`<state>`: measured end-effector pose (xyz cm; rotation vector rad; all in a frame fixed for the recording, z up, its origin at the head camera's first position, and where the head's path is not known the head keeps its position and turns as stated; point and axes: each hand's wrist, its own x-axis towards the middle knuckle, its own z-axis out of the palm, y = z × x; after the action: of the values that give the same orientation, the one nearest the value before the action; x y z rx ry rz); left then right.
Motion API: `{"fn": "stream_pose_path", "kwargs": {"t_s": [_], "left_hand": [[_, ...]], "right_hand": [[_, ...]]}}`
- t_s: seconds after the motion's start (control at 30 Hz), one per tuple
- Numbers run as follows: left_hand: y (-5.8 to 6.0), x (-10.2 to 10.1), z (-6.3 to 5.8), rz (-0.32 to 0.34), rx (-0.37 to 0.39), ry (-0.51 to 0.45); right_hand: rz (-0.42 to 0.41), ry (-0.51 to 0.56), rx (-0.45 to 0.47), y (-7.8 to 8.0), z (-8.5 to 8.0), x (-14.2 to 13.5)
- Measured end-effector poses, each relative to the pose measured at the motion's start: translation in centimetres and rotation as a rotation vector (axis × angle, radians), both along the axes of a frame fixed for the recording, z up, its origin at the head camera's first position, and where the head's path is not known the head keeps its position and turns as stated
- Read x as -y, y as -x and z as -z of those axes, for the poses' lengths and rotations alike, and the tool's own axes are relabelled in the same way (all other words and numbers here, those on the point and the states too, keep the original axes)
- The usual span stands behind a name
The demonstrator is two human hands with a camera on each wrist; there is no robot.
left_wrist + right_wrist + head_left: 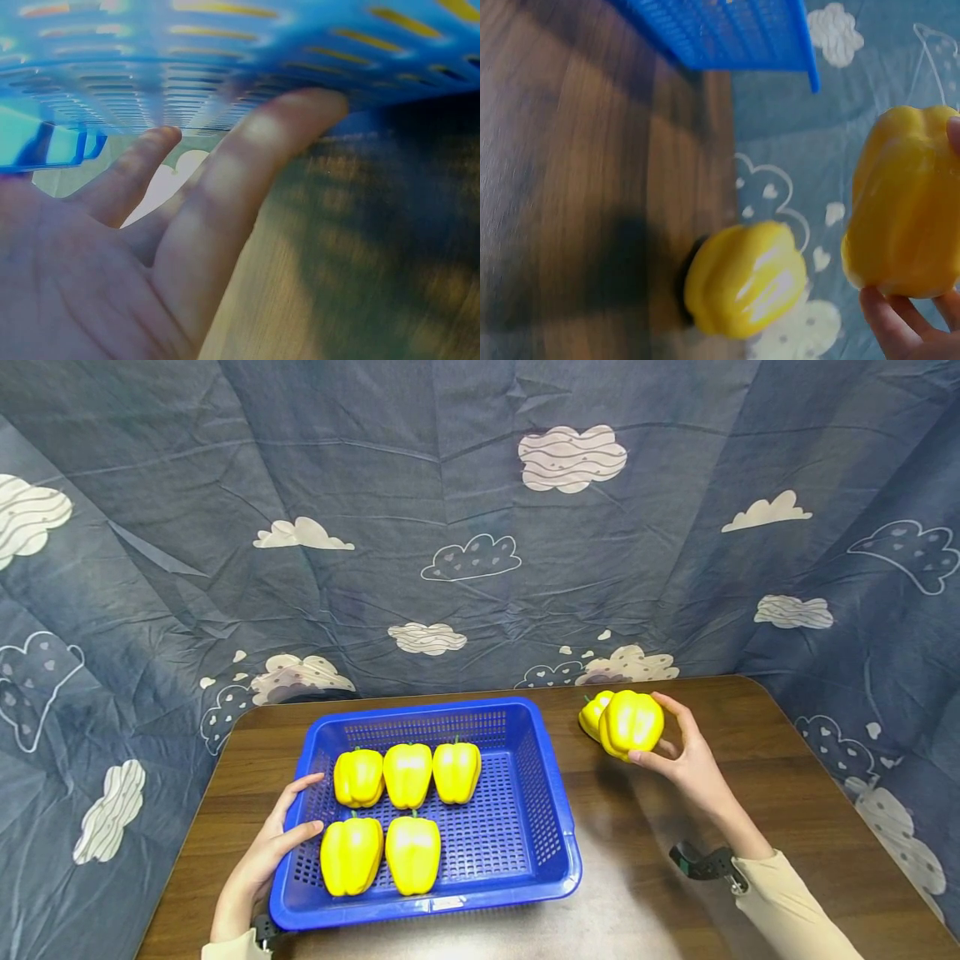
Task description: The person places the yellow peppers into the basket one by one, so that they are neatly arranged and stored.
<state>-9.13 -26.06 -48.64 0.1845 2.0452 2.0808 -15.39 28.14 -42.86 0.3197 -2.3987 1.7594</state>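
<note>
A blue plastic basket [551,793] with perforated walls holds several yellow bell peppers, three in a back row [407,775] and two in front [413,855]. My left hand [272,839] grips its left rim, thumb and a finger reaching over the edge. In the left wrist view, other fingers [217,180] lie along the outside of the slotted wall. To the right of the basket, my right hand [684,752] holds another yellow bell pepper [904,202] above the table, between thumb and fingers. One more yellow bell pepper [746,279] lies on the table behind it, partly hidden in the head view.
The brown wooden table [622,877] ends at a dark blue cloud-patterned curtain [480,610] at the back and sides. Dark straps with small devices [705,862] are worn on both wrists. Inside the basket, its right part shows bare slotted floor.
</note>
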Motion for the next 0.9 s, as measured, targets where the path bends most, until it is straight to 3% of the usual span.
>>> {"fn": "stream_pose_path", "kwargs": {"t_s": [0.63,0.9], "left_hand": [[0.0,0.1,0.1,0.004,0.008,-0.008],[0.0,0.1,0.0,0.005,0.009,0.0]], "right_hand": [[-0.157,-0.031,-0.113,-1.9,-1.5,4.7],[-0.214,-0.054,-0.071,-3.0,-1.4,7.2]]}}
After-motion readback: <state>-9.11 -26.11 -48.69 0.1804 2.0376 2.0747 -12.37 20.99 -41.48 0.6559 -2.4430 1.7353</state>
